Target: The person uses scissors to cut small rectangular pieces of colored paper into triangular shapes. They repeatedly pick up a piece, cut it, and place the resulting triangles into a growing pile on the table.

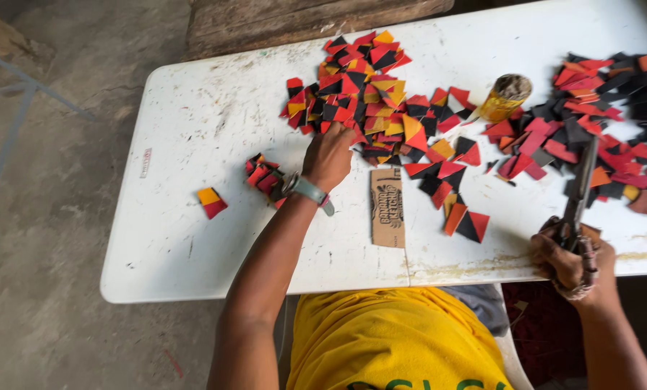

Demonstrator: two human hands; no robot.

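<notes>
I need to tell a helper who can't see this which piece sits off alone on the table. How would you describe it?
Start at the white folding table and go to its left part, away from the big heap of coloured triangles. Left of the left hand and the small stack by its wrist lies a lone piece. It is yellow-orange on top, red below, and touches nothing else.
</notes>
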